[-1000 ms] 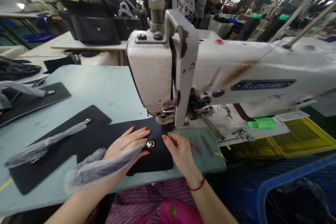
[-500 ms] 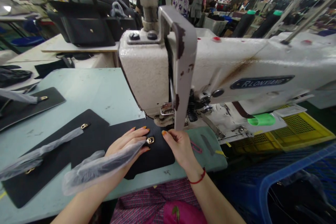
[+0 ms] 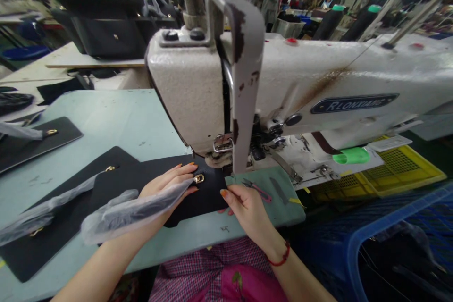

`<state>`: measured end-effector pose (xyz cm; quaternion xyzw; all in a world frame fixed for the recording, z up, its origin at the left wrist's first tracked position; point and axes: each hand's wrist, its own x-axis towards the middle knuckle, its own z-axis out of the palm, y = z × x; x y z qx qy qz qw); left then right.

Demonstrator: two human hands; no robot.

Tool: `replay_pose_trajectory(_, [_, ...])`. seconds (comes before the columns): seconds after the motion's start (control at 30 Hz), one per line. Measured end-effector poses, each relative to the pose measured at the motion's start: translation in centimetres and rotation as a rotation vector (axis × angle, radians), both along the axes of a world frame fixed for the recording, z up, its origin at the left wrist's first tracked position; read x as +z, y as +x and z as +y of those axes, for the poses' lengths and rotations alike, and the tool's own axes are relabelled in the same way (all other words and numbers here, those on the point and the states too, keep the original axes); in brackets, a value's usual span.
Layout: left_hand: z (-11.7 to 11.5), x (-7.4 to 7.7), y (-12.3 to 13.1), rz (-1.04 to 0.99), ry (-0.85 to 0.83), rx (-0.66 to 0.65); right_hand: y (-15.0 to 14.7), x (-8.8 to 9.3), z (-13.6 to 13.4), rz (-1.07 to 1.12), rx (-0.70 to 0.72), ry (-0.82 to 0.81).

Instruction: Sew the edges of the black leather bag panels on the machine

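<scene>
A black leather-like bag panel lies on the pale green table, its far edge by the sewing machine's presser foot. My left hand rests on the panel with fingers stretched out. Over that hand and wrist lies a handle wrapped in clear plastic, joined to the panel by a gold buckle. My right hand pinches the panel's right edge between thumb and fingers; some fingertips show just below it. The needle is hidden behind the machine's grey upright bar.
Pink-handled thread snips lie right of the panel. Another black panel with a wrapped handle and a further panel are at left. A blue basket stands at right, yellow crates behind it. Black bags stand at back left.
My right hand has slid slightly right and down, to the panel's right edge. The panel has turned a little, its near edge shifting away from me. The snips' blades now show.
</scene>
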<state>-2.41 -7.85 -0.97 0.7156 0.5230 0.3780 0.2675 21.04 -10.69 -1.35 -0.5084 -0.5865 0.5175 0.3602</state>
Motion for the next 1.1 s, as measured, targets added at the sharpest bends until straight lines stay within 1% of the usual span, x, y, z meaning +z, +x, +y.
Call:
replay_pose_trajectory(0.1, [0.1, -0.4, -0.5, 0.024, 0.022, 0.008, 0.2, -0.1, -0.7, 0.042, 0.026, -0.081])
replay_pose_trajectory(0.17, [0.4, -0.4, -0.7, 0.073, 0.037, -0.003, 0.3, 0.0, -0.8, 0.086, 0.037, -0.117])
replay_pose_trajectory(0.23, [0.7, 0.0, -0.9, 0.108, 0.031, -0.034, 0.3, 0.3, -0.6, 0.135, 0.052, -0.152])
replay_pose_trajectory(0.37, [1.2, 1.4, -1.0, 0.190, 0.008, -0.119, 0.5, 0.8, -0.1, 0.223, 0.095, -0.237])
replay_pose_trajectory(0.43, [1.3, 1.9, -1.0, 0.227, 0.007, -0.134, 0.6, 0.9, 0.1, 0.278, 0.112, -0.300])
replay_pose_trajectory(0.53, [1.5, 2.3, -1.1, 0.261, 0.021, -0.147, 0.5, 0.9, 0.3, 0.345, 0.118, -0.359])
replay_pose_trajectory(0.9, [1.4, 2.5, -1.1, 0.284, 0.014, -0.150, 0.3, 0.9, 0.2, 0.373, 0.097, -0.373])
replay_pose_trajectory(1.1, [1.3, 2.8, -1.0, 0.307, 0.012, -0.158, 0.3, 0.6, 0.1, 0.345, 0.104, -0.339])
